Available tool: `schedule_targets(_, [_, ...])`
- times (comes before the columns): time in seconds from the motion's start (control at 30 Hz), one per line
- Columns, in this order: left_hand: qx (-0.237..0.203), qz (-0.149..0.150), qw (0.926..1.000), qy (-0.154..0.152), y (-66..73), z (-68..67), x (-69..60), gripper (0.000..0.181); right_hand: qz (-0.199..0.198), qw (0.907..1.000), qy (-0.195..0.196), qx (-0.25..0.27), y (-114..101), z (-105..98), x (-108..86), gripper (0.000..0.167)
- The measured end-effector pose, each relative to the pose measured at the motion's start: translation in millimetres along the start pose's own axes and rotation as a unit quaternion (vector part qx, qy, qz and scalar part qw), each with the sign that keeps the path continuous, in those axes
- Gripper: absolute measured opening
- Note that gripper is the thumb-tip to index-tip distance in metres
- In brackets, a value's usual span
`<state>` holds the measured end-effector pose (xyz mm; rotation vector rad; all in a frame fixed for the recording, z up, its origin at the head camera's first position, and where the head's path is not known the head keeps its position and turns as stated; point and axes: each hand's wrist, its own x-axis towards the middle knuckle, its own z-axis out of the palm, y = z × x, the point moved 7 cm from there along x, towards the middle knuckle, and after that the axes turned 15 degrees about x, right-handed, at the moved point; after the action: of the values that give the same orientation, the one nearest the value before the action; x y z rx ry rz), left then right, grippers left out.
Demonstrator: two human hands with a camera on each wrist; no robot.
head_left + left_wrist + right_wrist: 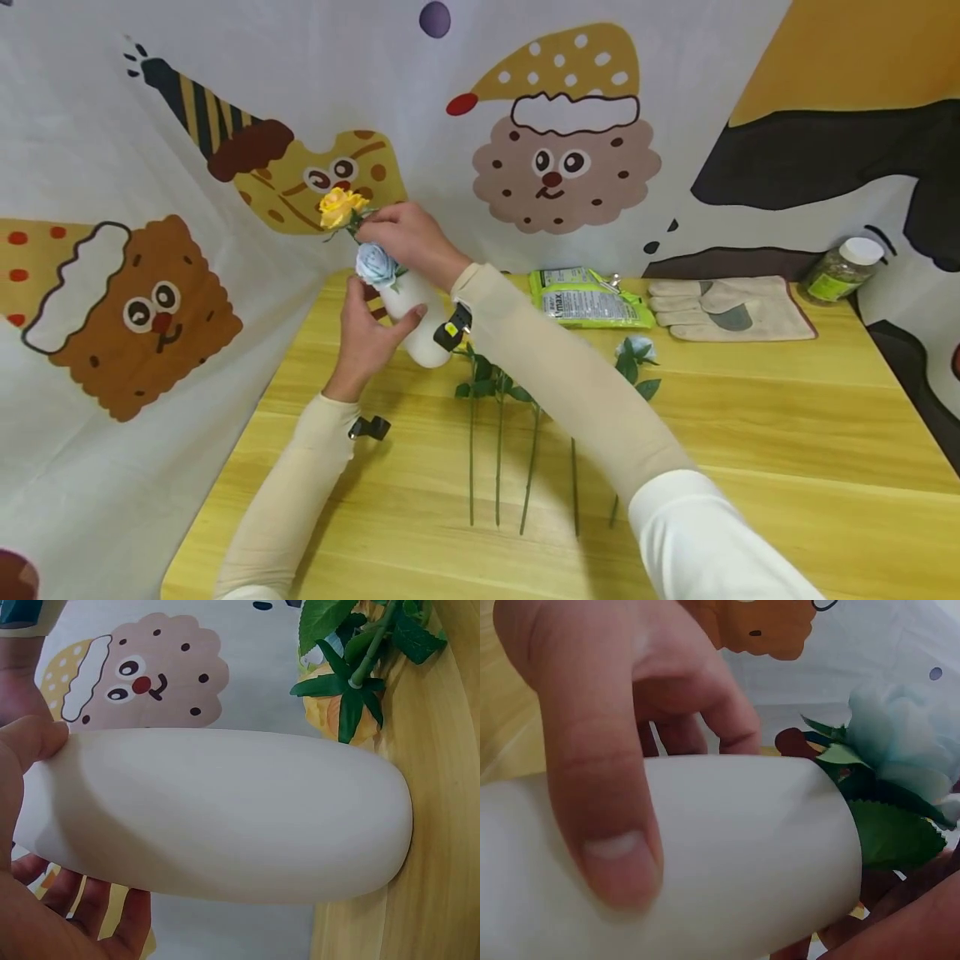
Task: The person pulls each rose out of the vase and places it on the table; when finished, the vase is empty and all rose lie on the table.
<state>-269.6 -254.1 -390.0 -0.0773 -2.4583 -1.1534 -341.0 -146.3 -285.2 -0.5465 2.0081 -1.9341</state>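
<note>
A white vase [420, 321] stands on the table at a slight tilt. My left hand [366, 333] grips its upper part, thumb on the near side, as the left wrist view also shows on the vase [225, 817]. From the vase's mouth comes a light blue rose [377, 265], its green leaves at the rim in the right wrist view. Above it is a yellow rose [341, 207], whose stem my right hand [408, 237] pinches just below the bloom. The lower part of that stem is hidden by the blue rose and the hand.
Several roses lie on the table [420, 500], their stems [498, 467] pointing to the front; my right arm covers some blooms. One pale blue rose [636, 347] shows beyond it. At the back are a lime-green packet [592, 300], work gloves [731, 308] and a white-lidded jar [842, 271].
</note>
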Motion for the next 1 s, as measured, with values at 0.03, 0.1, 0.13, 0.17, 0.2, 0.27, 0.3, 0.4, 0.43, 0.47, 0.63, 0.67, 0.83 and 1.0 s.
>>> schedule_targets(0.03, [0.001, 0.002, 1.0, 0.001, 0.0, 0.3, -0.2, 0.082, -0.003, 1.0, -0.004, -0.003, 0, 1, 0.3, 0.022])
schedule_targets(0.1, [0.004, 0.004, 1.0, 0.003, 0.2, 0.9, -0.3, 0.082, -0.012, 0.9998, -0.011, -0.008, 0, 4, 0.7, 0.022])
schedule_targets(0.13, [0.004, 0.005, 1.0, 0.003, 0.3, 1.0, -0.4, 0.082, -0.02, 0.9996, -0.013, -0.013, -1, 5, 0.7, 0.022])
schedule_targets(0.17, [0.004, 0.005, 1.0, 0.003, 0.4, 1.1, -0.4, 0.082, -0.029, 0.9993, -0.015, -0.016, -2, 5, 0.7, 0.022])
schedule_targets(0.2, [0.004, 0.005, 1.0, 0.004, 0.5, 1.1, -0.4, 0.081, -0.038, 0.999, -0.016, -0.019, -3, 5, 0.6, 0.021])
schedule_targets(0.27, [0.004, 0.006, 1.0, 0.004, 0.9, 1.2, -0.4, 0.081, -0.053, 0.9983, -0.011, -0.022, -6, 4, -0.4, 0.02])
schedule_targets(0.3, [0.004, 0.007, 1.0, 0.004, 1.0, 1.1, -0.4, 0.081, -0.062, 0.9979, -0.007, -0.02, -8, 3, -1.1, 0.02])
schedule_targets(0.4, [0.007, 0.007, 0.9999, 0.006, 0.9, 0.4, -0.2, 0.081, -0.076, 0.9971, 0.007, -0.007, -12, -3, -3.8, 0.022])
schedule_targets(0.43, [0.008, 0.006, 0.9999, 0.006, 0.7, 0.3, -0.4, 0.082, -0.078, 0.9969, 0.011, -0.001, -12, -5, -4.8, 0.023])
schedule_targets(0.47, [0.008, 0.005, 0.9999, 0.006, 0.6, 0.2, -0.4, 0.082, -0.083, 0.9964, 0.016, 0.006, -13, -8, -5.7, 0.023])
schedule_targets(0.63, [0.005, 0.002, 1.0, 0.004, 0.3, 0.2, 0.0, 0.079, -0.102, 0.9923, 0.052, 0.048, -16, -22, -10.7, 0.02])
schedule_targets(0.67, [0.005, 0.001, 1.0, 0.003, 0.6, 0.2, 0.0, 0.079, -0.106, 0.9907, 0.06, 0.06, -17, -25, -11.7, 0.02])
schedule_targets(0.83, [0.009, -0.007, 0.9999, 0.0, -0.1, 0.6, -0.6, 0.079, -0.119, 0.9799, 0.092, 0.131, -16, -37, -17.0, 0.026])
schedule_targets(1.0, [-0.002, 0.001, 1.0, 0.005, -0.3, 0.9, 0.1, 0.085, -0.152, 0.9607, 0.121, 0.198, -17, -51, -24.8, 0.032])
